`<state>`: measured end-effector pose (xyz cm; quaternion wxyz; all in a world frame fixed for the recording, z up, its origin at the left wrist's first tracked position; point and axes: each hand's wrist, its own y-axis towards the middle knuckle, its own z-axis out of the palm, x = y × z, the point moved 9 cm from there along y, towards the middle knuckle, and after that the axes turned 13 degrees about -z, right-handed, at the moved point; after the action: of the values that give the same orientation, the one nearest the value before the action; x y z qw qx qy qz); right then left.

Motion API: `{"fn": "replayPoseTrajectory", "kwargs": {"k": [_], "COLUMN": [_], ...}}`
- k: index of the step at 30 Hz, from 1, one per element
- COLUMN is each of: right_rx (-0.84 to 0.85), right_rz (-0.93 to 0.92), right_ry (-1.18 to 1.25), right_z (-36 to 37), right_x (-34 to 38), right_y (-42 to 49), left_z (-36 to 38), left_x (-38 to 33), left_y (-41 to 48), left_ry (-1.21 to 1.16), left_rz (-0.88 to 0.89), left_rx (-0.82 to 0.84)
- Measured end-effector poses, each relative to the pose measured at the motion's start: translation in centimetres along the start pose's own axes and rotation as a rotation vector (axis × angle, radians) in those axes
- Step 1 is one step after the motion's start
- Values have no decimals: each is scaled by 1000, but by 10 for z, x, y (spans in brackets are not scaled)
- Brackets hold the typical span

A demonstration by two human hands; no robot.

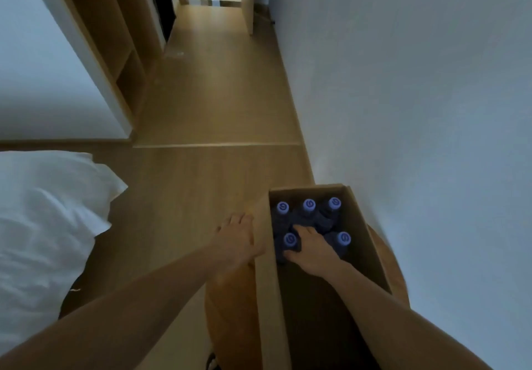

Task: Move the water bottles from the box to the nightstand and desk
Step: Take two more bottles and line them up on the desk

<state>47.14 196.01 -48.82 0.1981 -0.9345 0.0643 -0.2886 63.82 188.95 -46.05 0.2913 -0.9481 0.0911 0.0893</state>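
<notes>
Five water bottles (308,206) sit in the box (365,240), right hand (312,244) clamped on a sixth bottle, left hand (239,237) flat on its 9 o'clock wall; unloading seems barely begun

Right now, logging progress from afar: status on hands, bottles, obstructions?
Left hand rests on box wall. Right hand down among bottles, grip unclear. Five caps visible. No obstruction.

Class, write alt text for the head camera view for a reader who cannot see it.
A person's right hand reaches into an open cardboard box among purple-capped water bottles, while the left hand rests on its flap. A white pillow lies left.
</notes>
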Motion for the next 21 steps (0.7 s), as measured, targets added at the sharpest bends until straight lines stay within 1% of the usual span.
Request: {"fn": "replayPoseTrajectory", "kwargs": {"k": [5, 12, 14, 16, 19, 21], "right_rx": [27, -130, -216, -361, -536, -609], "right_rz": [-64, -56, -44, -22, -30, -36], "right_ry": [153, 443, 535, 612, 751, 861], "right_z": [26, 37, 31, 12, -34, -67], "right_x": [-15, -34, -37, -41, -32, -22], "right_y": [38, 44, 39, 31, 17, 8], "left_z": [5, 16, 15, 9, -12, -27], "left_x": [-1, 10, 12, 7, -7, -18], "left_y": [21, 32, 33, 32, 23, 17], "left_ry": [-20, -72, -90, -104, -134, -164], "left_rz": [-42, -106, -122, -101, -73, -60], "left_rx": [18, 41, 29, 12, -27, -53]}}
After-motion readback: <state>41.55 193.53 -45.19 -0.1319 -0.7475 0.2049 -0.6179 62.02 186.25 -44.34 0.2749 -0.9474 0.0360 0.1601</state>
